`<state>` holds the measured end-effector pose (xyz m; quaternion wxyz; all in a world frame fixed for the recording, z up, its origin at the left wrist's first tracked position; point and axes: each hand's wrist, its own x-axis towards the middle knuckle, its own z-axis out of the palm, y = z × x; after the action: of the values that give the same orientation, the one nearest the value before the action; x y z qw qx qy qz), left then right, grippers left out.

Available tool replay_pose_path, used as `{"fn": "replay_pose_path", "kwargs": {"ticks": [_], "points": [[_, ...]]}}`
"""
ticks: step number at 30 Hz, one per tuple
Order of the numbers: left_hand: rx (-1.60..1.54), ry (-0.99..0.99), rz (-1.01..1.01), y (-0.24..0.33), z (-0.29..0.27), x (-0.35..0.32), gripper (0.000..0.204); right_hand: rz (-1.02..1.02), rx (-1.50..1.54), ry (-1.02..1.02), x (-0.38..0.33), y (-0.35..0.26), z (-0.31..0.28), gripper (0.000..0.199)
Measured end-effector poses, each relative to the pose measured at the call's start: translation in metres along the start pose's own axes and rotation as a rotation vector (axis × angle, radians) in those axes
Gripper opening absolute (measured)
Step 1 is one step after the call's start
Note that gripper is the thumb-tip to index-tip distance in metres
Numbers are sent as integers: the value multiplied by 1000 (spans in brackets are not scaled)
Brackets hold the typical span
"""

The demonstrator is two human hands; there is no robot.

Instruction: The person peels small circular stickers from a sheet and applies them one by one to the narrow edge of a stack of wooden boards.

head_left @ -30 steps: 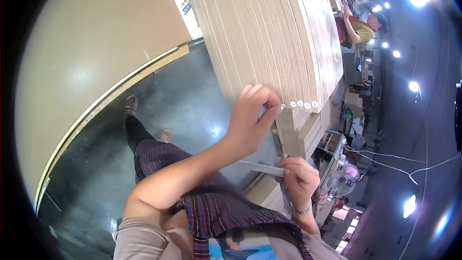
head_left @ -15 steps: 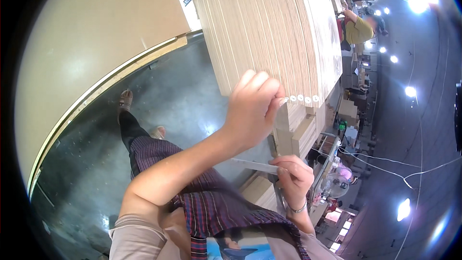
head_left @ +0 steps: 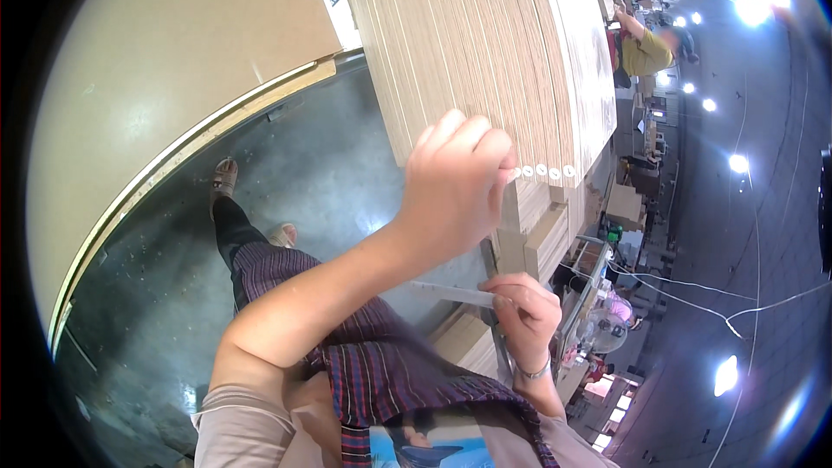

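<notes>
The right hand [head_left: 529,310] pinches a strip [head_left: 464,295], likely keeping it handy; the left hand [head_left: 455,180] curls by the stack [head_left: 459,43], contents hidden.

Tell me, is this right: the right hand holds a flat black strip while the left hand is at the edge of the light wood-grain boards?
Not quite: the flat strip in the right hand is whitish, not black, as the head view shows. The left hand is at the edge of the light wood-grain boards.
</notes>
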<state>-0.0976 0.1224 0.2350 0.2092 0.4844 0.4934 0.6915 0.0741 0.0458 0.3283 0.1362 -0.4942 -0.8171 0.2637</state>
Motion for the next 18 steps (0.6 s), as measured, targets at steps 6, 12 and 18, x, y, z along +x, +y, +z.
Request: {"fn": "replay_pose_path", "kwargs": {"ticks": [6,12,18], "points": [[-77,-6,-127,-13,-7,7,25,126,73,14,12,18,-23,2],[-141,18,-122,-25,-13,3,34,231,464,212,79,124,-60,10],[-269,-104,-54,-30,-10,5,36,81,565,225,104,156,-54,44]]}}
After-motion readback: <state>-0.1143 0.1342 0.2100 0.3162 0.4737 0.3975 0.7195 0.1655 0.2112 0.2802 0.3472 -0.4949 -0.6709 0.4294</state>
